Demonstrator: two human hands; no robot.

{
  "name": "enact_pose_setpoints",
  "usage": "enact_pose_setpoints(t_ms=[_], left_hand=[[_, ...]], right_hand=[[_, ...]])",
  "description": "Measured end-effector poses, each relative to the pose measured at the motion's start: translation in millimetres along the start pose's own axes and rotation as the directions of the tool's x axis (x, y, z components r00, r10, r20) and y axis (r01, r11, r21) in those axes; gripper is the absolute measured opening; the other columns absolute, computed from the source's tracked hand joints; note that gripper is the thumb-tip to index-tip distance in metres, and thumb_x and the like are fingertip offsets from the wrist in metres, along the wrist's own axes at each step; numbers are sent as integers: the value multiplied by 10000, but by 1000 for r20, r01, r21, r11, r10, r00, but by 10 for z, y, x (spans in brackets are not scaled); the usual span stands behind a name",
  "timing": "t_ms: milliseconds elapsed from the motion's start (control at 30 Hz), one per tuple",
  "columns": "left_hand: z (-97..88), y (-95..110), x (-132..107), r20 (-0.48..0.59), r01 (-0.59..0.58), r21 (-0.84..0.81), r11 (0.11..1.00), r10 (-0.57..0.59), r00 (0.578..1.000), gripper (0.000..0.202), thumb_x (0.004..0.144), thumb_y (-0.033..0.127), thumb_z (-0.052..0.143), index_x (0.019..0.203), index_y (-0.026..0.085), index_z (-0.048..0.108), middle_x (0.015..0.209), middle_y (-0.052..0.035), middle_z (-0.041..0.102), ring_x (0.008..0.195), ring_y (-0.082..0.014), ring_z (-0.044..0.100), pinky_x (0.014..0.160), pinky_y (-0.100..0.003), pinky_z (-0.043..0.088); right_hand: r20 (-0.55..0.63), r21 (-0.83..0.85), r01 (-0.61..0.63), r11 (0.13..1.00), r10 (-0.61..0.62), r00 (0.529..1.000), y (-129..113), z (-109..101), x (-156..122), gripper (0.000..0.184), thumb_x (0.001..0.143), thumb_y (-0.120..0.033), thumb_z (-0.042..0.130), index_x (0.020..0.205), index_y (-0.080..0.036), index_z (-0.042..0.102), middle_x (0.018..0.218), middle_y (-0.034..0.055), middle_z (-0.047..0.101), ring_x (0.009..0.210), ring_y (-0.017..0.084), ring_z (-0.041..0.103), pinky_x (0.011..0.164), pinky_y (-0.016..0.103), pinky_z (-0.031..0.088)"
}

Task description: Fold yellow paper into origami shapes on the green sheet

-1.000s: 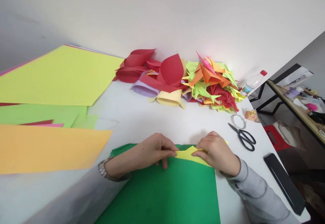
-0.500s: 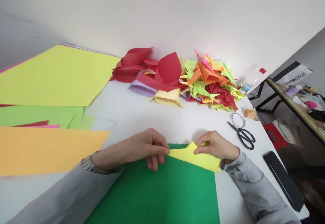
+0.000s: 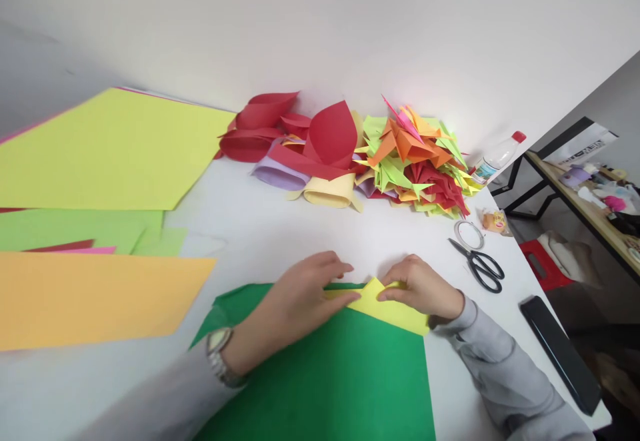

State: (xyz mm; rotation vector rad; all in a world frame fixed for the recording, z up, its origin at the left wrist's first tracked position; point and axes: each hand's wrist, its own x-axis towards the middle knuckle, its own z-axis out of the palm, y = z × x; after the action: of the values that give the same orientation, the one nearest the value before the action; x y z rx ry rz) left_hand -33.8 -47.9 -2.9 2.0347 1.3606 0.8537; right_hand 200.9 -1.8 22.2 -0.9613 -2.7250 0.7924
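A folded yellow paper piece (image 3: 395, 308) lies on the far edge of a large green sheet (image 3: 345, 381) on the white table (image 3: 280, 228). My left hand (image 3: 305, 291), with a watch on its wrist, lies with fingers stretched flat, pressing the yellow piece's left end. My right hand (image 3: 423, 286) has its fingers curled down on the piece's right part and pinches it.
Big sheets lie at the left: a lime-yellow sheet (image 3: 110, 151), a light green sheet (image 3: 75, 228), an orange sheet (image 3: 90, 298). A pile of folded coloured paper (image 3: 360, 151) sits at the back. Scissors (image 3: 477, 268), a tape ring (image 3: 469, 235), a bottle (image 3: 493, 160) and a black case (image 3: 560, 354) are at the right.
My left hand went from a pinch on the yellow piece's tip to flat fingers pressing it down. The piece now lies lower on the green sheet. My right hand stayed on it.
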Motion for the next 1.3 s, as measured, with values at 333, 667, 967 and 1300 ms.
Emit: enact_pose_setpoints(t_ms=[333, 667, 967, 1300], left_hand=[[202, 48, -103, 26, -219, 203, 955, 218, 976, 31, 799, 172, 656, 785, 168, 628, 812, -25, 576, 782, -181, 550, 672, -288, 449], [200, 95, -100, 74, -171, 80, 982, 165, 984, 139, 806, 126, 555, 688, 186, 513, 745, 18, 516, 693, -129, 518, 594, -226, 395], [195, 120, -104, 124, -191, 105, 976, 178, 976, 161, 836, 119, 515, 689, 184, 514, 755, 9, 513, 692, -130, 513, 600, -229, 382], [240, 110, -139, 26, -343, 263, 902, 348, 937, 242, 886, 118, 472, 658, 180, 523, 680, 10, 489, 621, -134, 451, 555, -258, 336]], right_hand=[[-128, -353, 69, 933, -121, 984, -140, 30, -37, 283, 865, -412, 648, 991, -159, 648, 848, 43, 686, 846, 187, 594, 848, 335, 338], [-144, -545, 7, 838, -101, 984, -440, -12, -124, 171, 887, -320, 625, 792, -178, 623, 858, 42, 605, 843, 193, 497, 883, 386, 305], [-175, -573, 68, 817, -203, 963, -540, -21, -139, 112, 893, -285, 608, 926, -178, 622, 829, 37, 603, 834, 202, 486, 873, 408, 308], [-148, -508, 48, 860, -142, 979, -527, 20, -153, 114, 916, -240, 542, 825, -171, 550, 694, 25, 615, 694, 179, 513, 758, 345, 336]])
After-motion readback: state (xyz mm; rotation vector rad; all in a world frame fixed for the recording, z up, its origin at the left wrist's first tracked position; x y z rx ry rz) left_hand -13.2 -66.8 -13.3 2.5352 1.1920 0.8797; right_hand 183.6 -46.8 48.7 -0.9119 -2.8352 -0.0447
